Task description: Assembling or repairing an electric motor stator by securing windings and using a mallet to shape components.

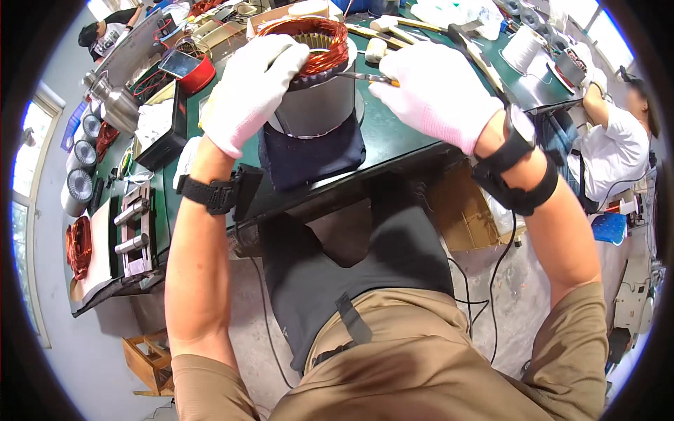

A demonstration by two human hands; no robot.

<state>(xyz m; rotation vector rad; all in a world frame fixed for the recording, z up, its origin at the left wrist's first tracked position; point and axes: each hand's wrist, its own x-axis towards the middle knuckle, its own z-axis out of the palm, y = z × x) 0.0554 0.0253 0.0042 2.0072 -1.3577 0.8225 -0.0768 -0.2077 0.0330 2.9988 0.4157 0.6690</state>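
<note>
A motor stator stands upright in front of me, its grey metal cylinder (323, 112) topped by a ring of copper winding (330, 59). Under it lies a dark blue cloth pad (312, 158) at the bench's front edge. My left hand (256, 91), in a white glove, is closed at the left side of the winding, fingers bent against the wires; the fingertips are partly hidden. My right hand (435, 91), gloved too, grips a slim metal-tipped tool (365, 76) with some orange on its handle. The tool points left at the winding's lower edge; its exact kind is unclear.
Mallets (382, 24) and wooden sticks lie behind the stator. To the left are a black bin (165, 133), a red round holder with a screen (196, 74) and a steel jug (119, 105). Wire spools (523, 49) stand at right, near another person (618, 140).
</note>
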